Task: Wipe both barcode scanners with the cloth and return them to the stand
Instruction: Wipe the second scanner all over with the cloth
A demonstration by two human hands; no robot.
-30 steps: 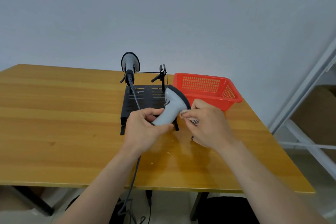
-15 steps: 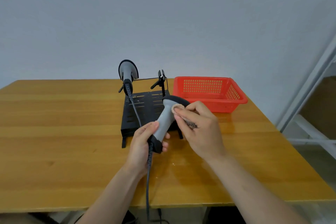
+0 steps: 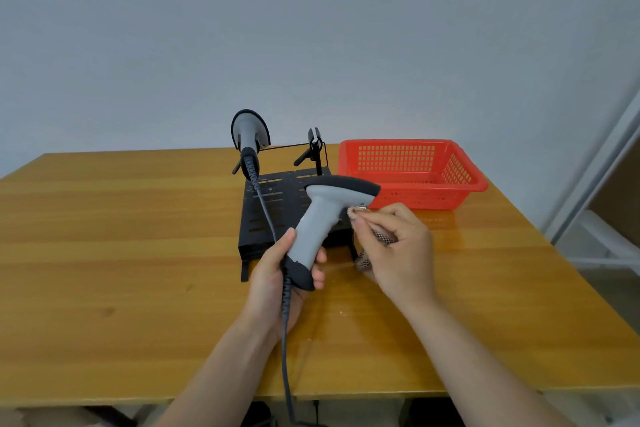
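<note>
From the head view, the left hand (image 3: pixel 273 277) curls its fingers and thumb round the lower grip of a grey barcode scanner (image 3: pixel 323 215), holding it upright above the front of the black stand (image 3: pixel 256 236), head pointing right. The right hand (image 3: pixel 401 253) pinches a checked cloth (image 3: pixel 382 237) and presses it against the underside of the scanner's head. The second scanner (image 3: pixel 250 130) sits on the stand's rear left holder. A red basket (image 3: pixel 464 180) stands just right of the stand on the counter (image 3: pixel 121 253).
</note>
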